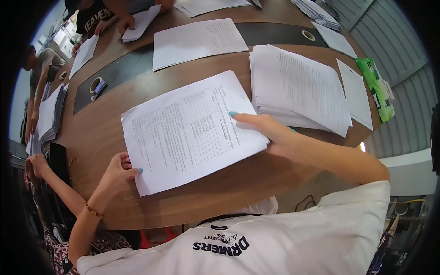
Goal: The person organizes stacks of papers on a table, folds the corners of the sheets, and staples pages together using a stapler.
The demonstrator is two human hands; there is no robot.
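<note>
A sheaf of printed sheets [183, 133] with a table on its top page is held between both my hands, tilted above the wooden table [256, 183]. My left hand [120, 173] pinches the lower left edge, thumb on top and fingers curled beneath. On the right edge, my right hand [266, 130] has its thumb on the page and its other fingers hidden underneath. Just beyond my right hand lies a thick, uneven stack of printed paper [298, 87]. Another paper stack [197, 43] rests behind the sheaf, partly on the dark table strip [121, 73].
Tape rolls [308, 35] lie on the dark strip, one beside a small blue object [98, 90]. A green packet [376, 89] sits at the right edge. Co-workers' hands [126, 24] handle papers at the back left; another person's arm [57, 181] is near my left arm.
</note>
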